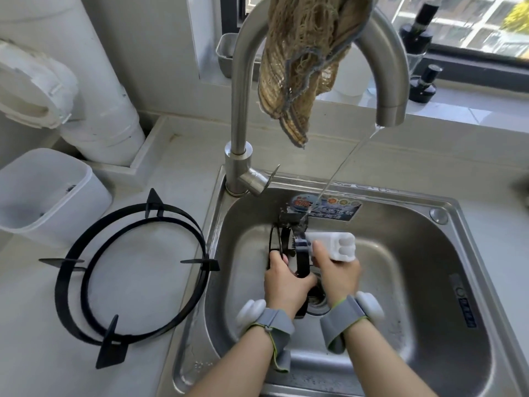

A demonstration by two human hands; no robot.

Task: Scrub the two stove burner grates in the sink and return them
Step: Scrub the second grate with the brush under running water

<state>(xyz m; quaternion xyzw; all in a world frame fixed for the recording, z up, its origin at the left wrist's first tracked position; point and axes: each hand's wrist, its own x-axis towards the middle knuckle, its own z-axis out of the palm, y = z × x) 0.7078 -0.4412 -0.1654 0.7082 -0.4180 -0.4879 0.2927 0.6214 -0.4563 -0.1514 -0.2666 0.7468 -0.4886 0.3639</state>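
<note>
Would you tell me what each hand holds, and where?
Left-hand grip: burner grate, by its ring. Right-hand grip: white scrub brush, by its body.

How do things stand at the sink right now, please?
Left grip holds burner grate upright in sink. Right grip presses white brush on it, water running. Second grate on counter, left. Cloth on faucet, clear.

L hand (286,285), R hand (339,275) — both gripping.

My one head-worn wide-angle camera looks forward and down from close above my fingers (276,257) in the sink (415,267), window (458,24) beyond them.
</note>
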